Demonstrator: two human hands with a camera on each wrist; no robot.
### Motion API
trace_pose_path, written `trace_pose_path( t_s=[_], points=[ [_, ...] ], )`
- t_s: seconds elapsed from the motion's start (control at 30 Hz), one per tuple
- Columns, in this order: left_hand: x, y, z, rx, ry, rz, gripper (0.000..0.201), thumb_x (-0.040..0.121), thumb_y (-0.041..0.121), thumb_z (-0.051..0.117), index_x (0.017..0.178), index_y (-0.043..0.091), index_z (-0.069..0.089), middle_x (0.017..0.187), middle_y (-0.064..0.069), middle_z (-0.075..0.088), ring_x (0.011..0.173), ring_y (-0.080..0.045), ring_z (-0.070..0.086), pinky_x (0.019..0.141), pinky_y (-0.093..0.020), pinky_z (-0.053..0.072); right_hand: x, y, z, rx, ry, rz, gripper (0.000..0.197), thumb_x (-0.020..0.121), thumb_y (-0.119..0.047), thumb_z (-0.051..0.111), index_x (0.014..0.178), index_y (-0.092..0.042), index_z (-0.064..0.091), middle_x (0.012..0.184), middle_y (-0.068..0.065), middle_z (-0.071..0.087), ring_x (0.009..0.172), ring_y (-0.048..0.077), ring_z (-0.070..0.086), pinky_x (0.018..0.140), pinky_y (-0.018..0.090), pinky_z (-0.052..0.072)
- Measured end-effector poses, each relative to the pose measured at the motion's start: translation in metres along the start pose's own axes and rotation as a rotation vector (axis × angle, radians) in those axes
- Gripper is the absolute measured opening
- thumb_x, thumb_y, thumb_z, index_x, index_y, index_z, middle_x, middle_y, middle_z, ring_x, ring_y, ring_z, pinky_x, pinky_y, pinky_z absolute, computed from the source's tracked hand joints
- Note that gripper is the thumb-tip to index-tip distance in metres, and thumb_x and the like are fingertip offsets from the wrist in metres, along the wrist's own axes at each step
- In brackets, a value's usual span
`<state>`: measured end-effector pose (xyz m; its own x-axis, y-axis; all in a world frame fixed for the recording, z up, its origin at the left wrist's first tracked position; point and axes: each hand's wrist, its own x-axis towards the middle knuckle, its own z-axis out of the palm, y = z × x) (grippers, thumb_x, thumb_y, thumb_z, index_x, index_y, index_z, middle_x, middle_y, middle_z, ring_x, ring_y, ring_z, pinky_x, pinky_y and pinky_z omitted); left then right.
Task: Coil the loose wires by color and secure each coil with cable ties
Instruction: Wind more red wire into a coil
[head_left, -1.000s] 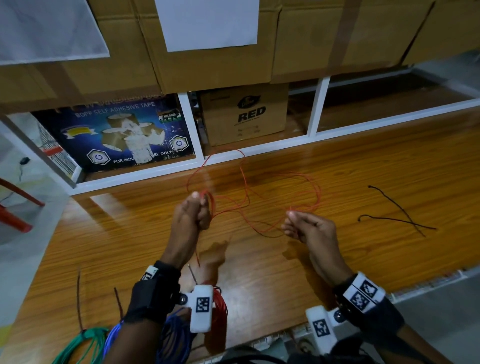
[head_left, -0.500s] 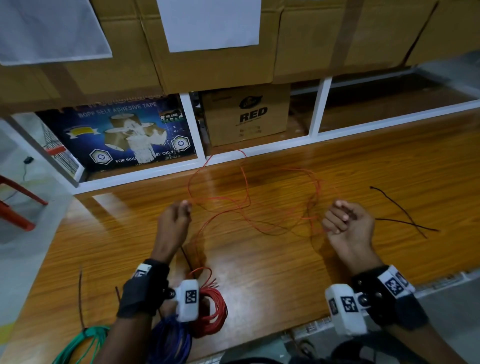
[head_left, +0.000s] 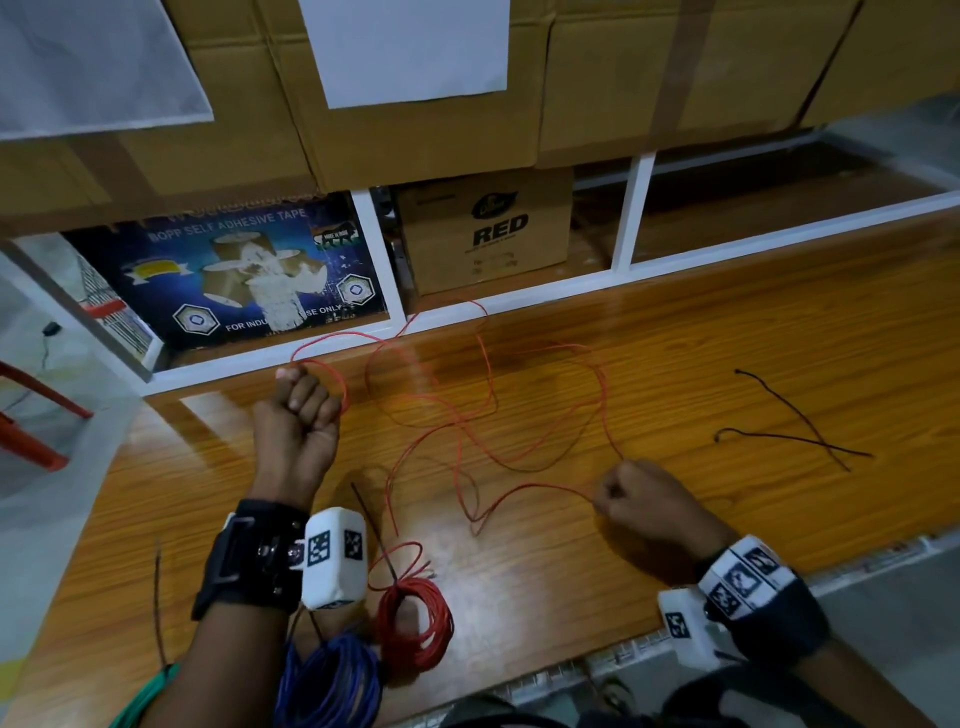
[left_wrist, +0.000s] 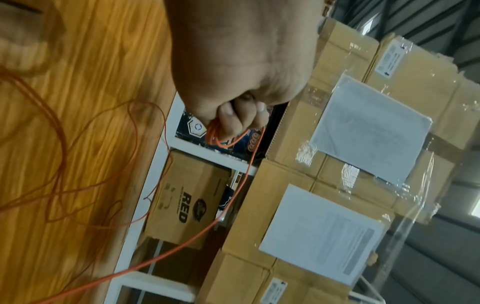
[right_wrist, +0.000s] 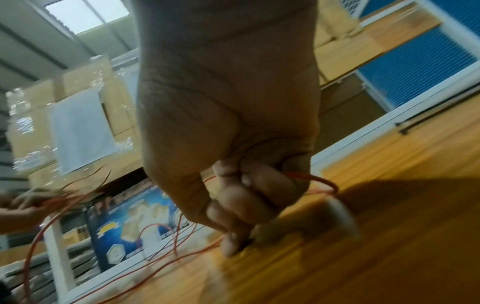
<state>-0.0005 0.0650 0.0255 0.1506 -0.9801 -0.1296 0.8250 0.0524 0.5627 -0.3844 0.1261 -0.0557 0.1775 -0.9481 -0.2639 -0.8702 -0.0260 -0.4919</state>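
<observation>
Item: loose red wire (head_left: 488, 415), sprawled in open loops across the wooden table (head_left: 727, 332), between the two hands and back toward the white shelf frame (head_left: 519, 304).

Left hand (head_left: 298, 415): fingers are curled round a few small turns of the red wire, seen gathered at the fingertips in the left wrist view. Right hand (head_left: 649, 501): closed in a pinch on a farther run of the same wire, low over the table.

Handling, judged: the wire is thin, light and limp, with some spring; turns are likely to slip open unless clamped. Hold is best taken at the gathered turns with one hand, the free run being fed through the other.

Finished stock at the near table edge: red coil (head_left: 415, 623), apparently bound by a dark tie; blue coil (head_left: 332, 680); green coil (head_left: 140, 696), partly out of view.

Black cable ties (head_left: 795, 436): laid loose on the table, well apart to the right.

Containers: a carton marked RED (head_left: 488, 234) and a blue adhesive-tape box (head_left: 234, 270) are held in the shelf compartments; contents cannot be seen. Taped cartons (head_left: 415, 135) are stacked above.
</observation>
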Motion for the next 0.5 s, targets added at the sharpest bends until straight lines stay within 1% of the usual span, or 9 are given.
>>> trace_pose_path(
  t_s=[0.13, 0.2, 0.27, 0.3, 0.33, 0.37, 0.4, 0.43, 0.5],
  points=[
    [-0.009, -0.019, 0.018, 0.105, -0.068, -0.028, 0.038, 0.111, 0.017, 0.028, 0.077, 0.019, 0.045, 0.048, 0.011, 0.028, 0.045, -0.008, 0.008, 0.038, -0.021, 0.018, 0.0, -0.025, -0.009, -0.14, -0.064, 0.016, 0.025, 0.097, -0.039, 0.061, 0.081, -0.022, 0.068, 0.083, -0.004, 0.063, 0.081, 0.014, 0.058, 0.064, 0.032, 0.041],
    [-0.014, -0.026, 0.026, 0.203, -0.097, -0.019, 0.036, 0.111, 0.02, 0.028, 0.079, 0.019, 0.044, 0.049, 0.011, 0.028, 0.046, -0.007, 0.008, 0.04, -0.02, 0.015, -0.001, -0.034, -0.029, -0.145, -0.074, 0.009, 0.038, 0.101, -0.047, 0.053, 0.071, -0.023, 0.058, 0.076, -0.005, 0.053, 0.072, 0.014, 0.051, 0.059, 0.033, 0.036],
    [-0.019, -0.032, 0.032, 0.297, -0.127, -0.013, 0.034, 0.11, 0.02, 0.03, 0.08, 0.018, 0.044, 0.05, 0.011, 0.027, 0.041, -0.003, 0.014, 0.041, -0.019, 0.014, -0.003, -0.043, -0.053, -0.045, -0.045, -0.06, 0.047, 0.105, -0.048, 0.045, 0.069, -0.019, 0.054, 0.069, -0.004, 0.054, 0.065, 0.015, 0.052, 0.062, 0.036, 0.04],
    [-0.021, -0.035, 0.036, 0.337, -0.143, -0.008, 0.033, 0.11, 0.019, 0.031, 0.08, 0.018, 0.044, 0.051, 0.011, 0.027, 0.04, -0.001, 0.018, 0.041, -0.018, 0.015, -0.005, -0.049, -0.064, 0.033, -0.029, -0.113, 0.048, 0.107, -0.047, 0.041, 0.074, -0.017, 0.058, 0.071, 0.0, 0.059, 0.068, 0.018, 0.057, 0.067, 0.039, 0.044],
    [-0.024, -0.037, 0.04, 0.377, -0.154, -0.003, 0.032, 0.109, 0.019, 0.032, 0.08, 0.018, 0.045, 0.052, 0.011, 0.026, 0.04, -0.002, 0.019, 0.041, -0.018, 0.016, -0.008, -0.056, -0.075, 0.103, -0.022, -0.155, 0.049, 0.109, -0.046, 0.037, 0.086, -0.013, 0.065, 0.082, 0.003, 0.067, 0.078, 0.021, 0.063, 0.076, 0.04, 0.048],
    [-0.027, -0.038, 0.043, 0.416, -0.161, 0.003, 0.032, 0.11, 0.019, 0.032, 0.081, 0.018, 0.045, 0.053, 0.011, 0.026, 0.041, -0.002, 0.019, 0.042, -0.019, 0.015, -0.01, -0.064, -0.083, 0.163, -0.016, -0.181, 0.049, 0.11, -0.045, 0.035, 0.105, -0.012, 0.07, 0.103, 0.002, 0.073, 0.095, 0.019, 0.067, 0.087, 0.04, 0.051],
    [-0.03, -0.04, 0.047, 0.451, -0.172, 0.012, 0.032, 0.11, 0.02, 0.031, 0.081, 0.018, 0.045, 0.054, 0.01, 0.025, 0.043, -0.003, 0.019, 0.043, -0.02, 0.015, -0.012, -0.072, -0.091, 0.221, -0.002, -0.2, 0.046, 0.11, -0.043, 0.035, 0.122, -0.015, 0.07, 0.118, -0.007, 0.07, 0.109, 0.012, 0.065, 0.095, 0.035, 0.051],
    [-0.033, -0.042, 0.051, 0.479, -0.184, 0.021, 0.032, 0.11, 0.02, 0.03, 0.082, 0.018, 0.045, 0.055, 0.009, 0.025, 0.044, -0.004, 0.018, 0.044, -0.022, 0.014, -0.013, -0.08, -0.097, 0.286, 0.021, -0.225, 0.045, 0.109, -0.044, 0.037, 0.13, -0.017, 0.067, 0.123, -0.016, 0.065, 0.114, 0.004, 0.062, 0.1, 0.031, 0.05],
    [-0.038, -0.045, 0.059, 0.52, -0.206, 0.031, 0.032, 0.111, 0.021, 0.03, 0.083, 0.018, 0.045, 0.056, 0.009, 0.025, 0.045, -0.005, 0.019, 0.046, -0.023, 0.014, -0.012, -0.096, -0.103, 0.408, 0.069, -0.294, 0.051, 0.102, -0.054, 0.039, 0.133, -0.023, 0.065, 0.12, -0.02, 0.067, 0.11, -0.004, 0.063, 0.098, 0.033, 0.053]
  ],
)
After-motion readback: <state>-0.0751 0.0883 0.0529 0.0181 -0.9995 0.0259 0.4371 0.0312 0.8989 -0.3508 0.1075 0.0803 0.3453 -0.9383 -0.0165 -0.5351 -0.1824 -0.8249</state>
